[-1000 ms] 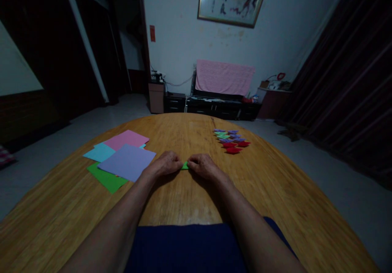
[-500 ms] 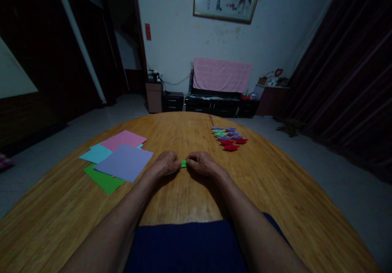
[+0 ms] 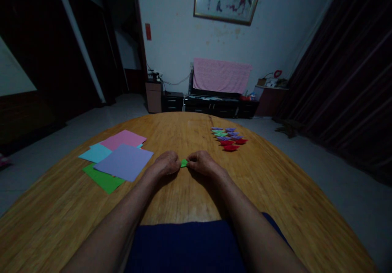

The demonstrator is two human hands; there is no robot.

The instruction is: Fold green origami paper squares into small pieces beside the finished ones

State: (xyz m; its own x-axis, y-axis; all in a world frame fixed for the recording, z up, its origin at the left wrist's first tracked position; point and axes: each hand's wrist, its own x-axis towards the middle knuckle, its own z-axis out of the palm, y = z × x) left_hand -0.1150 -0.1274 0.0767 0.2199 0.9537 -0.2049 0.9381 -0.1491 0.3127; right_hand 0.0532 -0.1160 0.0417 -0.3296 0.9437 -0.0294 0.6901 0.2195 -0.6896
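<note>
A small folded piece of green paper (image 3: 183, 163) lies low over the table between my two hands, most of it covered by fingers. Its left end is pinched by my left hand (image 3: 168, 162), fingers curled in. On the opposite end my right hand (image 3: 202, 162) is closed, thumb and fingertips together. Only a short green strip shows in the gap. To the right of my hands stand several folded paper boats: red ones (image 3: 230, 147) nearest, purple ones (image 3: 230, 130) and light green ones (image 3: 219, 133) farther off.
The round wooden table (image 3: 190, 199) carries loose paper squares at left: purple (image 3: 124, 162), pink (image 3: 124, 139), light blue (image 3: 95, 153) and green (image 3: 104, 180). Beyond its far edge stands a low black cabinet (image 3: 202, 107) under a screen draped with a pink towel (image 3: 220, 74).
Both hands stay almost in place on the green paper. My right fingers have shifted very slightly; the paper squares and boats have not moved.
</note>
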